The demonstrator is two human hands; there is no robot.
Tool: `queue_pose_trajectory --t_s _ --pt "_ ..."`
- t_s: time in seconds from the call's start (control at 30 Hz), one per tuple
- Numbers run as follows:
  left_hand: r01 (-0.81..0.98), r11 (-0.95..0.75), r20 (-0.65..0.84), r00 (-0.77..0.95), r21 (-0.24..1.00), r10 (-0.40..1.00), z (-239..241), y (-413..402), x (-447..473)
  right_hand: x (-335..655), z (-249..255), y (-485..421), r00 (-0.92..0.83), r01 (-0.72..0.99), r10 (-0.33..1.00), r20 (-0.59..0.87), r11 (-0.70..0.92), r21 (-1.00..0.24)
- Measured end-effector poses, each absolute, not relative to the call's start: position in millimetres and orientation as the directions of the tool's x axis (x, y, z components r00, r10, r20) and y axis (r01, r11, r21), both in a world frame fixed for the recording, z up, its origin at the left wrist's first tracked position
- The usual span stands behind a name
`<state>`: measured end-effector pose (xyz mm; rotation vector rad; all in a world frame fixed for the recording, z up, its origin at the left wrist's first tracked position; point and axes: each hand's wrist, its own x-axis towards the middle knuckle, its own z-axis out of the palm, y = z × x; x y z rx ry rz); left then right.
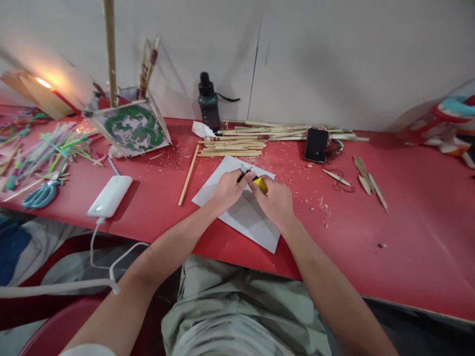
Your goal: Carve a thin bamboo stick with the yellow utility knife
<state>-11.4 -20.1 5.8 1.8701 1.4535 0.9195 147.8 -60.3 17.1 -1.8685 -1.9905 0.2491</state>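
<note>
My right hand (276,198) is closed around a utility knife (261,185) with a yellow and black handle. The knife's grey metal end points up and to the left. My left hand (229,189) is closed at that front part, its thumb pressed against the dark section; whether its fingers hold anything else is hidden. Both hands are close together just above a white sheet of paper (247,217), which lies askew on the red table (419,237). One thin bamboo stick (188,175) lies to the left of the paper.
Behind the paper are bundled bamboo sticks (233,147), a dark bottle (209,104) and a phone (316,145). Pointed bamboo pieces (365,180) and shavings lie right. Leftward are a white power bank (110,196) with its cable, scissors (42,194), a dragon-painted lantern (133,128) and a lit candle (61,96).
</note>
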Motion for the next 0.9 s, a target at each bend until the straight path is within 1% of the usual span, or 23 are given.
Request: queue_pose_trajectory --t_s 0.1,0.2,0.27,0.3,0.33,0.4,0.47,0.5,0.53,0.6,0.67,0.73,0.8,0.9 --pt "0.549 -0.219 0.166 0.145 0.807 0.975 4.9 -19.9 -11.6 146.6 15.8 -59.9 0.005 0.928 0.983 0.184 0.064 -0.366" --pt "0.502 -0.215 0.172 0.131 0.838 0.976 3.2 -19.2 -11.1 146.3 13.8 -58.5 0.018 0.924 0.981 0.195 0.058 -0.379" --pt "0.413 -0.218 0.165 0.160 0.884 0.973 2.7 -18.7 -10.0 147.6 12.9 -57.5 0.026 0.905 0.978 0.208 0.065 -0.420" --pt "0.339 -0.201 0.146 0.182 0.919 0.972 3.0 -18.6 -9.3 148.9 12.7 -56.9 0.035 0.889 0.975 0.218 0.069 -0.452" --pt "0.244 -0.154 0.104 0.209 0.957 0.972 3.9 -18.8 -8.6 150.7 12.6 -56.3 0.047 0.869 0.972 0.230 0.074 -0.489" --pt "0.029 0.030 -0.037 0.290 0.999 0.956 7.3 -20.1 -7.3 155.4 12.6 -55.0 0.080 0.821 0.963 0.258 0.083 -0.565" --pt "-0.145 0.237 -0.162 0.400 0.961 0.902 11.6 -22.3 -6.8 160.2 12.8 -53.7 0.103 0.770 0.956 0.276 0.099 -0.630" --pt "-0.203 0.298 -0.183 0.445 0.933 0.876 13.3 -23.6 -6.8 162.0 12.9 -53.3 0.107 0.748 0.954 0.279 0.108 -0.655" --pt "-0.245 0.324 -0.179 0.474 0.914 0.862 14.4 -24.6 -6.8 163.2 12.9 -53.0 0.108 0.730 0.954 0.280 0.115 -0.673" --pt "-0.290 0.296 -0.134 0.471 0.910 0.872 14.1 -25.6 -6.7 163.7 12.9 -53.2 0.097 0.710 0.957 0.275 0.127 -0.692" --pt "-0.295 0.231 -0.090 0.422 0.927 0.902 11.4 -25.1 -6.1 162.3 12.7 -53.9 0.075 0.704 0.959 0.273 0.143 -0.695" --pt "-0.287 0.189 -0.077 0.361 0.939 0.929 9.0 -23.8 -5.2 160.5 12.1 -54.7 0.051 0.701 0.961 0.270 0.158 -0.696" --pt "-0.287 0.210 -0.114 0.317 0.934 0.941 9.1 -22.8 -4.8 159.5 11.0 -54.8 0.033 0.700 0.965 0.260 0.164 -0.695" --pt "-0.292 0.284 -0.191 0.309 0.913 0.932 14.2 -23.2 -5.4 159.2 9.4 -53.7 -0.008 0.721 0.974 0.225 0.161 -0.674"
